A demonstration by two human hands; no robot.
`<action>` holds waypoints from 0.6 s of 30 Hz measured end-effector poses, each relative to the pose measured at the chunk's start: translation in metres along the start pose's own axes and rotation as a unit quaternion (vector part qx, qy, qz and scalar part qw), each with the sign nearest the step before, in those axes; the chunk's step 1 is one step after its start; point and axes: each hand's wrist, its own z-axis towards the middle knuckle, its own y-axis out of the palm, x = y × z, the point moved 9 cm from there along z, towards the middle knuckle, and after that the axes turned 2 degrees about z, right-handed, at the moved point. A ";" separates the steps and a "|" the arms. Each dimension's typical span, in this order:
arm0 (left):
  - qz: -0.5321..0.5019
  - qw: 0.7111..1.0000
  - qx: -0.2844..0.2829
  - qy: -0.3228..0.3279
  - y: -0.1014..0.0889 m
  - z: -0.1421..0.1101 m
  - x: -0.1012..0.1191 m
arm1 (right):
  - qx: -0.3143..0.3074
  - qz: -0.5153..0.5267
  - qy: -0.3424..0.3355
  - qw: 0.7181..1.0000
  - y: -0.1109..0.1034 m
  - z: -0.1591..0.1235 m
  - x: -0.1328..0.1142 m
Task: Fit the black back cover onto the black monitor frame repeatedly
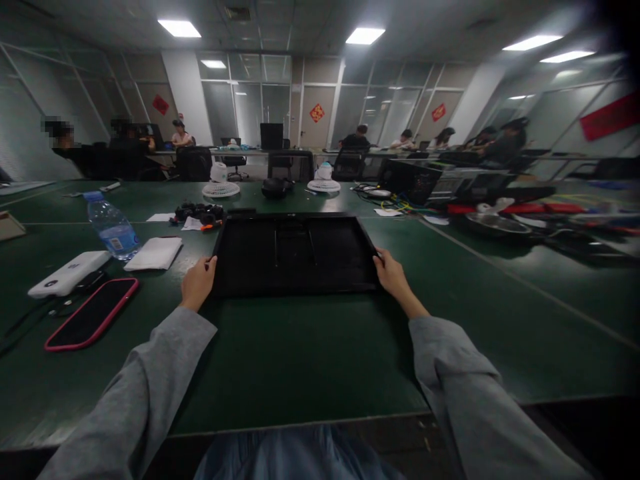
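Note:
A wide black rectangular panel (245, 257) with a raised, tray-like rim lies on the green table in front of me. Two thin metal rods or edges show near its middle, around a darker rectangular part. My left hand (199, 280) grips its left edge, fingers curled round the rim. At the opposite short side, my right hand (393, 273) holds the right edge, thumb on top. The fingers beneath the rim are partly hidden. Just beyond the panel's far left corner sits a dark cluster of small parts (197, 213) with an orange bit.
On the left lie a water bottle (113, 227), a white tissue pack (154, 254), a white power bank (70, 273) and a pink-framed phone (95, 313). Two small white fans (221, 189) stand farther back. At right are a computer case (407, 181) and a pan (497, 225). Several people sit beyond.

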 end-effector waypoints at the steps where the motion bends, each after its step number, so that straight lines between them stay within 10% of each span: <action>1: -0.006 1.000 0.006 0.002 -0.001 0.000 0.000 | 0.004 0.008 0.009 1.000 -0.002 -0.001 0.001; 11: -0.070 0.972 0.180 0.137 -0.029 -0.010 0.023 | 0.118 0.039 0.001 0.992 -0.033 -0.002 0.002; 18: -0.008 0.957 0.076 0.279 0.005 -0.024 0.055 | 0.050 -0.092 -0.061 0.993 -0.011 -0.013 -0.031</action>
